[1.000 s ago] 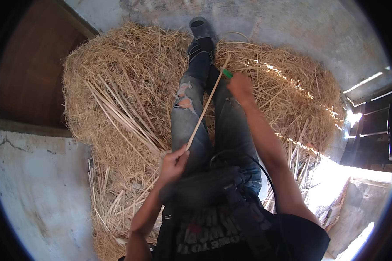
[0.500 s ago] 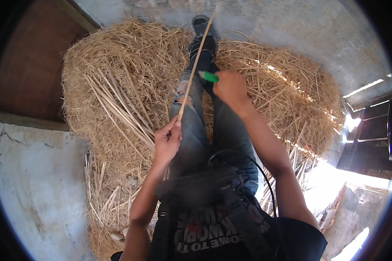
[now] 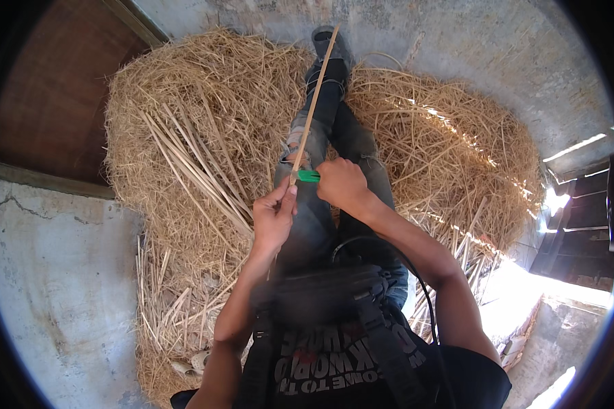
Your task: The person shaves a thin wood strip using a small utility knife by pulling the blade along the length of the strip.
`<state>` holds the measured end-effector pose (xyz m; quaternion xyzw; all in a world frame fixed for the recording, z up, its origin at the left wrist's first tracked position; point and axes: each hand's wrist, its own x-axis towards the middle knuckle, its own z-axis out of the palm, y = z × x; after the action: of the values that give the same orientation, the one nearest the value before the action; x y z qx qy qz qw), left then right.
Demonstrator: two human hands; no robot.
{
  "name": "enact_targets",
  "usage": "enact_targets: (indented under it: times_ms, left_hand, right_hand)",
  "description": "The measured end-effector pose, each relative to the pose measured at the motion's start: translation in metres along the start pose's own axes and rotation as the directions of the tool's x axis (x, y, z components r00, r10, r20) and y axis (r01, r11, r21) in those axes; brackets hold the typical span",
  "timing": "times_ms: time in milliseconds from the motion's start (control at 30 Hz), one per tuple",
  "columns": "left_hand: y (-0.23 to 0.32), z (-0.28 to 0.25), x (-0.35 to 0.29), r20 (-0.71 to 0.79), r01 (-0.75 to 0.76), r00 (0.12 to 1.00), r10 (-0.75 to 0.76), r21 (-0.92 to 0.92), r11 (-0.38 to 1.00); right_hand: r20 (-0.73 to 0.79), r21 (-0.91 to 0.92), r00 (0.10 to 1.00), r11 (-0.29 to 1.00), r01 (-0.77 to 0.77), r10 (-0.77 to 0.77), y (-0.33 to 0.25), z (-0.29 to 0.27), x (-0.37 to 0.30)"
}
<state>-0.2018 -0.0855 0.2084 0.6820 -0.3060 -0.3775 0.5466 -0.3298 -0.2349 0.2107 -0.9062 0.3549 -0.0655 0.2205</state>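
Note:
My left hand (image 3: 273,221) is closed on the near end of a long, thin, pale-brown cane strip (image 3: 314,108), which looks like bamboo. The strip slants away from me over my legs, its far tip close to my shoe. In my closed right hand (image 3: 344,185) is a green-handled knife (image 3: 309,176). The knife's front end meets the strip just above my left fingers; the blade itself is too small to make out there. Left of my legs, a loose bunch of similar strips (image 3: 191,170) rests on the straw.
Straw heaps (image 3: 208,75) lie on both sides of my outstretched legs (image 3: 320,146). A pale wall (image 3: 457,41) curves round the far side, with a brown panel (image 3: 54,95) at left. Slatted boards (image 3: 576,218) stand at right. A black cable (image 3: 423,286) runs by my waist.
My right hand has come down and slightly left, bringing the knife from beside the strip's middle to its near end by my left hand. My left hand keeps its hold on the strip.

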Motion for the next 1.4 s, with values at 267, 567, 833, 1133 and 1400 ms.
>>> enact_targets:
  times_ms: [267,567,833,1133,1400]
  left_hand:
    - [0.0,-0.018,-0.024,0.094,-0.035,0.995,0.017,0.196,0.98]
    - [-0.041,-0.108,-0.09,0.341,-0.105,0.938,0.057,0.122,0.987]
    - [0.0,-0.079,-0.074,0.319,0.113,0.946,-0.054,-0.17,0.979]
    - [0.059,-0.026,-0.048,0.535,-0.034,0.833,0.142,-0.207,0.978]
    - [0.107,-0.011,-0.034,0.595,-0.129,0.742,0.308,-0.324,0.937]
  right_hand:
    - [-0.141,0.079,0.96,0.969,-0.234,0.243,0.036,0.009,0.037]
    - [-0.359,0.113,0.762,0.836,-0.537,0.539,0.217,-0.079,0.072]
    - [-0.487,0.66,0.721,0.748,-0.064,0.492,0.17,-0.087,0.027]
    - [-0.387,0.809,0.897,0.545,0.219,0.214,0.016,-0.15,-0.026]
    - [-0.38,0.839,0.924,0.407,0.361,-0.035,-0.026,-0.172,-0.046]
